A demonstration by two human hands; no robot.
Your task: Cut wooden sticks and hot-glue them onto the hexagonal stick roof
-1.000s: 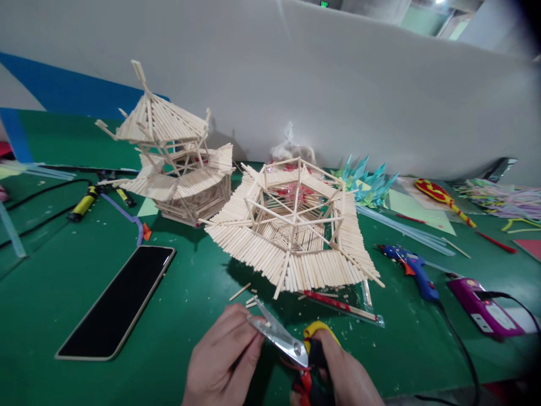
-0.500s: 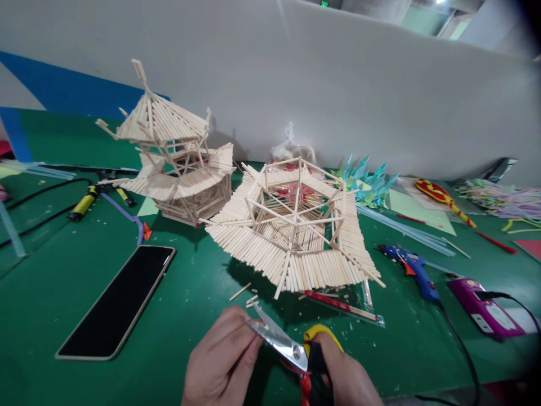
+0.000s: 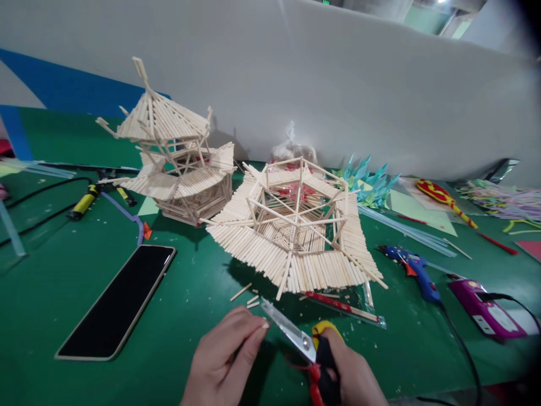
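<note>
My right hand (image 3: 353, 369) grips a pair of scissors (image 3: 291, 331) by its yellow and black handles, with red wrapping hanging below. The silver blades are together and point up and left, just right of my left hand (image 3: 228, 358). Thumb and forefinger of that hand pinch a small wooden stick; only its pale tip (image 3: 265, 325) shows, the rest hidden by the fingers. Beyond both hands stands a six-sided stick framework (image 3: 325, 270) with a flared roof of pale sticks. Short cut stick pieces (image 3: 252, 301) lie on the green table (image 3: 169, 378) before it.
A stick pagoda (image 3: 190, 186) stands at back left. A phone (image 3: 118, 304) lies left of my hands. On the right are a blue glue gun (image 3: 416, 270), a purple power box (image 3: 486, 307) with a cable, and clear glue sticks (image 3: 409, 231). A red stick packet (image 3: 342, 307) lies in front of the framework.
The scissors' blades have closed and moved right, off the stick at my left fingertips. My left hand has shifted slightly right, still pinching.
</note>
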